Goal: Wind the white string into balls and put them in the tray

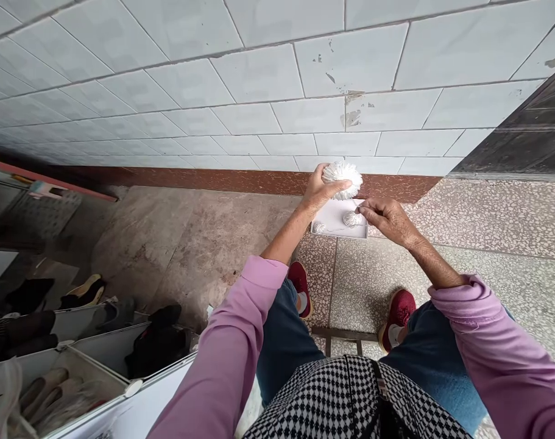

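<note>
My left hand (318, 192) grips a white fluffy pom-pom-like ball (343, 177), held out in front of me above the floor. My right hand (387, 219) is just to its right, fingers pinched near a small white ball (351, 218); whether it holds a thread I cannot tell. Below both hands a white flat tray (334, 213) lies on the floor by the wall, with another small white ball (319, 228) on it. I wear pink sleeves, jeans and red shoes (398, 314).
A white tiled wall (259, 91) with a reddish skirting rises ahead. A white shoe rack (76, 360) with dark shoes stands at the lower left. A dark wooden door (528, 128) is at the right. Speckled terrazzo floor (487, 219) lies underfoot.
</note>
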